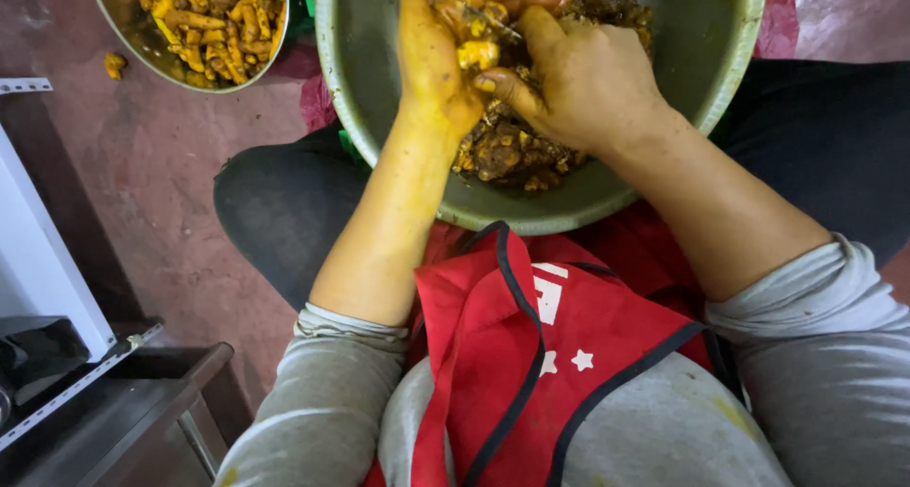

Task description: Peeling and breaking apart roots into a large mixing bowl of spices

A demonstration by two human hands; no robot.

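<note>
The left hand [431, 60] is gripping a yellow root [477, 53] over the bowl [379, 89]. The right hand [583, 84] is pinching a blade [493, 22] against it.

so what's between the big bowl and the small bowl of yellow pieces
In the head view, between the big bowl and the small bowl show a strip of reddish floor and a bit of green and pink material by the big bowl's rim.
</note>
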